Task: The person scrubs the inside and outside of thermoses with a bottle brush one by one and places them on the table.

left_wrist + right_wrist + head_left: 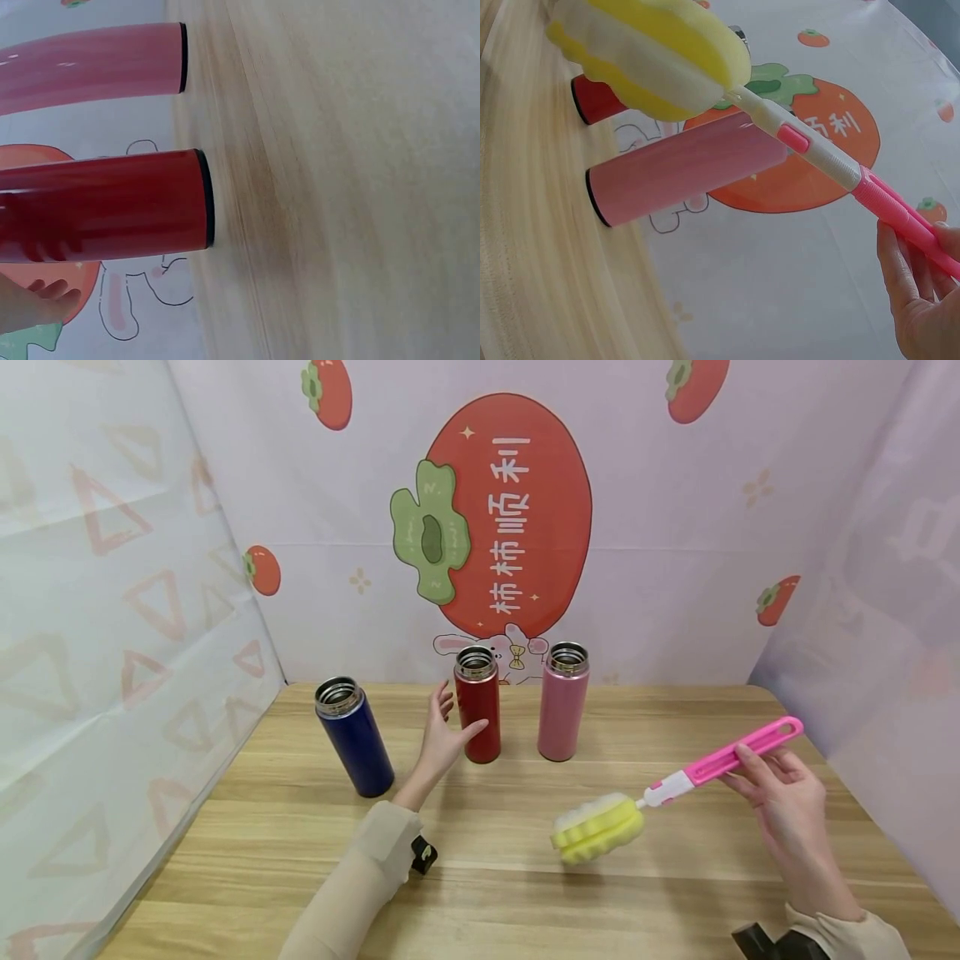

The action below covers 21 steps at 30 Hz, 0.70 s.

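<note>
My left hand point(444, 739) is beside the red bottle point(480, 710), thumb in front of it and fingers spread at its left side. In the left wrist view, the fingers point(56, 296) show beside the red bottle point(112, 206); whether they touch it I cannot tell. My right hand point(787, 797) pinches the pink handle of a bottle brush point(723, 762). Its yellow and white sponge head point(597, 828) points left, above the table. The right wrist view shows fingers and thumb on the brush handle point(896, 214).
A pink bottle point(562, 706) stands upright right of the red one. Farther left is a dark blue bottle point(356, 739). All three have no lids on. The wooden table point(487, 902) ends at a printed cloth backdrop point(637, 610), with cloth at both sides.
</note>
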{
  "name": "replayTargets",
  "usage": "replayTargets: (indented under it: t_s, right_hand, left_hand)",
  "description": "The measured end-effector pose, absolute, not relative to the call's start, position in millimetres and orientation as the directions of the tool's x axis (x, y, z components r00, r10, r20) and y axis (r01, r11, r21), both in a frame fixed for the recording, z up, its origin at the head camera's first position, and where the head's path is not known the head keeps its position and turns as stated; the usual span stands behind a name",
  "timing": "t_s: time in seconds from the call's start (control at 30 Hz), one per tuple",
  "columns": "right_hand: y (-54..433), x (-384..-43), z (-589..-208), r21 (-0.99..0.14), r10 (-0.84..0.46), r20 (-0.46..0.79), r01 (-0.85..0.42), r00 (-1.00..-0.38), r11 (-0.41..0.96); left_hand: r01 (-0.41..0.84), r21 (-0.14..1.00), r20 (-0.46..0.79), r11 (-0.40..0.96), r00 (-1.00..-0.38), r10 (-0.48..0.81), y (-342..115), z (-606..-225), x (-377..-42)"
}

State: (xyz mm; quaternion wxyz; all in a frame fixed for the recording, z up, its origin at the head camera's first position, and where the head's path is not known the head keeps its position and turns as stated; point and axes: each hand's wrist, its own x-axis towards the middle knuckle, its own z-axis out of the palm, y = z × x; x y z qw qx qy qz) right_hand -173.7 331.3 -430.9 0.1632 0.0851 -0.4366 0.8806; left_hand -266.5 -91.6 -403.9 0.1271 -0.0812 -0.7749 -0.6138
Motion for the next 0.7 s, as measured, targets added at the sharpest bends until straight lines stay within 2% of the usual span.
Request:
replayTargets:
  t_s: [0.13,0.27,0.37,0.47,0.5,0.57,0.7]
  right_hand:
    - [342,-183,-447,-0.754,0.205,0.342,-0.398,-0.917,-0.522]
    - [326,-173,-428,-0.755,0.205,0.31,-0.371,-0.928,-0.541]
    - [302,-155,-396,-0.749,0.219,0.247,-0.33,-0.944,-0.574]
    - [322,-170,-423,-0.754,0.207,0.301,-0.366,-0.931,-0.545]
    - [319,-167,-418,-0.767,0.213,0.283,-0.354,-0.935,-0.535]
    - [333,-177,-436,-0.767,0.211,0.299,-0.366,-0.931,-0.528]
    - [320,-169,-420,-0.757,0.225,0.278,-0.357,-0.934,-0.547]
  left_hand:
    - [0.261,0.941,0.272,0.217,-0.962,-0.024,-88,-408,-276]
    - [0.222,0.957,0.231,0.189,-0.973,-0.027,-84,-410,-282]
    - [0.198,0.965,0.205,0.171,-0.978,-0.025,-83,-409,-285]
    - [0.197,0.964,0.204,0.178,-0.979,-0.02,-82,-409,-288]
    - [0.203,0.963,0.21,0.178,-0.978,-0.019,-81,-409,-289]
    - [0.222,0.958,0.229,0.18,-0.973,-0.023,-80,-409,-290]
    - [0.247,0.956,0.258,0.16,-0.965,-0.045,-78,-410,-289]
